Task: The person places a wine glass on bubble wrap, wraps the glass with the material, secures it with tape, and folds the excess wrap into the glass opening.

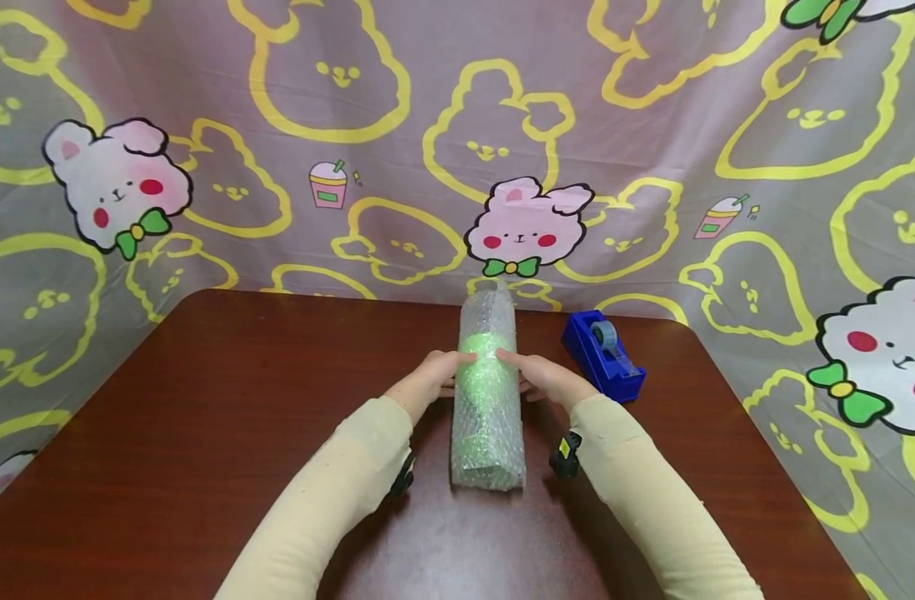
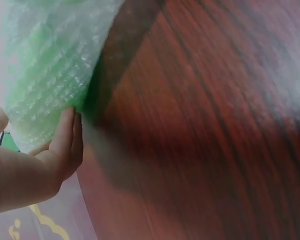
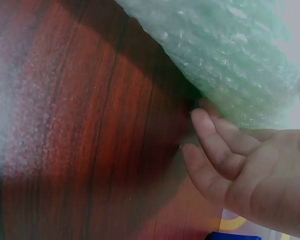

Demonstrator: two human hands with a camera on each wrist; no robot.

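A roll of bubble wrap [image 1: 489, 429] lies lengthwise on the table, with something bright green showing through its layers; what is inside cannot be made out. My left hand [image 1: 430, 377] holds its left side, thumb on top and fingers low along the side. On the opposite side, my right hand [image 1: 549, 379] holds it the same way, the two thumbs pointing at each other. In the left wrist view, the fingertips of the left hand [image 2: 45, 160] touch the wrap's lower edge. The right wrist view has the right hand's fingers [image 3: 217, 145] slightly bent where wrap meets table.
A blue tape dispenser [image 1: 603, 357] with a roll of clear tape [image 1: 604, 336] stands to the right of the bubble wrap, just beyond the right hand. Under everything is a dark red-brown wooden table [image 1: 225, 442]. A cartoon-print curtain [image 1: 397, 167] hangs behind and at the sides.
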